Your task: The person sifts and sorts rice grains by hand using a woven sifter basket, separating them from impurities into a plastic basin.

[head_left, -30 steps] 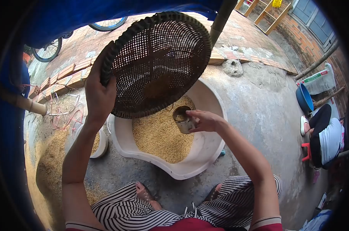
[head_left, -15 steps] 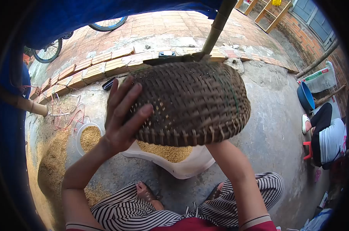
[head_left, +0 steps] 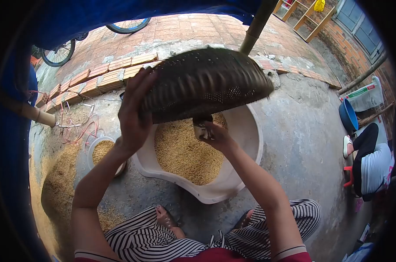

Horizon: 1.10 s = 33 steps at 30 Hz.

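My left hand (head_left: 136,102) grips the left side of a dark woven basket (head_left: 202,81), lifted and tilted with its rim toward me. Beneath the basket, my right hand (head_left: 215,134) is closed around a short pale piece (head_left: 200,131) with a dark upper end; I cannot tell what it is. Below both hands stands a large white plastic tub (head_left: 249,148), holding a wide layer of golden grain (head_left: 185,153) that looks like unhusked rice. The basket hides the tub's far side.
A smaller white bucket of grain (head_left: 93,153) stands left of the tub, near grain spilled (head_left: 60,179) on the concrete. A low brick edging (head_left: 93,83) and a bamboo pole (head_left: 254,30) lie beyond. At right are a blue basin (head_left: 348,115) and a seated person (head_left: 374,163).
The basket has tipped, so its rim and ribs now face me and more of the tub shows. My right hand, hidden behind the basket before, now appears below it.
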Available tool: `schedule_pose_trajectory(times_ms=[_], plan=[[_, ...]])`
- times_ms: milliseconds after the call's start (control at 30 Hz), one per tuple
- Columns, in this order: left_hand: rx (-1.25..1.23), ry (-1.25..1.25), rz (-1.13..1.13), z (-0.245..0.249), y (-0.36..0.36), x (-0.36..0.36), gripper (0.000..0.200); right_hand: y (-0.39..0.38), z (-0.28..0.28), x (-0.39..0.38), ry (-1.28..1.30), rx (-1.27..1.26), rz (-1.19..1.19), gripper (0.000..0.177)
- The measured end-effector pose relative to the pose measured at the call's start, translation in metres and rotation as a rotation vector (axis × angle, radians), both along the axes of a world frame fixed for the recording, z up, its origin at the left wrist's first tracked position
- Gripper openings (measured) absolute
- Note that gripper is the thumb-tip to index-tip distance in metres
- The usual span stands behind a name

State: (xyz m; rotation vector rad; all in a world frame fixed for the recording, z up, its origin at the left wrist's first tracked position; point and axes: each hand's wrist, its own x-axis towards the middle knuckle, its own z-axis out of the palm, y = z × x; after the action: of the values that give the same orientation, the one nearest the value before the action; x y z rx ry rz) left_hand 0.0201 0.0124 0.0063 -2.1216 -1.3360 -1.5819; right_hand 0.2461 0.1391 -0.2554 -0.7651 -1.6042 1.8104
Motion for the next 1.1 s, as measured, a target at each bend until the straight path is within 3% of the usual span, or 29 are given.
schedule_pose_trajectory(times_ms=[33, 100, 133, 233, 267, 333, 400, 500, 667, 733, 800, 867, 933, 967, 1000, 1067, 1100], plan=[[-0.032, -0.096, 0.062, -0.008, 0.009, -0.01, 0.052, -0.006, 0.022, 0.0, -0.002, 0.001, 0.0, 0.036], [-0.158, -0.246, 0.227, -0.026, 0.022, -0.032, 0.059, -0.025, 0.097, 0.001, -0.088, -0.76, -0.261, 0.026], [-0.156, -0.248, 0.224, -0.031, 0.027, -0.042, 0.059, -0.023, 0.104, 0.005, -0.089, -0.756, -0.264, 0.026], [-0.426, -0.656, 0.179, -0.039, 0.032, -0.064, 0.062, -0.015, 0.128, 0.029, -0.203, -0.738, -0.259, 0.03], [-0.423, -0.656, 0.176, -0.039, 0.031, -0.066, 0.062, -0.009, 0.136, 0.037, -0.201, -0.735, -0.261, 0.03], [-0.588, -0.92, 0.077, -0.039, 0.025, -0.066, 0.062, 0.003, 0.152, 0.052, -0.199, -0.716, -0.087, 0.037], [-0.569, -0.95, 0.078, -0.041, 0.022, -0.061, 0.065, 0.007, 0.17, 0.06, -0.149, -0.65, -0.028, 0.04], [-0.649, -1.212, -0.034, -0.042, 0.023, -0.054, 0.065, 0.008, 0.18, 0.058, 0.5, -0.752, 0.07, 0.043], [-0.73, -1.294, -0.09, -0.107, 0.034, -0.039, 0.058, 0.008, 0.172, 0.025, 0.464, -0.674, -0.047, 0.044], [-0.885, -1.231, -0.003, -0.134, 0.037, -0.036, 0.053, 0.005, 0.171, 0.011, 0.258, -0.557, -0.267, 0.041], [-0.971, -1.11, 0.03, -0.15, 0.032, -0.034, 0.055, 0.002, 0.172, 0.006, 0.155, -0.466, -0.226, 0.035], [-1.054, -0.985, 0.062, -0.158, 0.024, -0.035, 0.059, 0.0, 0.17, 0.002, -0.11, -0.486, -0.285, 0.032], [-0.959, -0.364, 0.311, -0.148, 0.014, -0.031, 0.074, -0.002, 0.17, 0.0, -0.151, -0.522, -0.272, 0.03], [-0.954, -0.212, 0.275, -0.145, 0.015, -0.035, 0.087, -0.001, 0.165, -0.001, -0.126, -0.553, -0.281, 0.031], [-0.957, -0.214, 0.277, -0.136, 0.014, -0.031, 0.087, -0.002, 0.161, -0.003, -0.102, -0.584, -0.291, 0.032], [-0.615, 0.263, 0.378, -0.109, 0.013, -0.009, 0.095, -0.012, 0.173, -0.013, -0.1, -0.578, -0.263, 0.038], [-0.62, 0.261, 0.379, -0.105, 0.017, -0.001, 0.095, -0.015, 0.178, -0.018, -0.095, -0.568, -0.237, 0.043]])
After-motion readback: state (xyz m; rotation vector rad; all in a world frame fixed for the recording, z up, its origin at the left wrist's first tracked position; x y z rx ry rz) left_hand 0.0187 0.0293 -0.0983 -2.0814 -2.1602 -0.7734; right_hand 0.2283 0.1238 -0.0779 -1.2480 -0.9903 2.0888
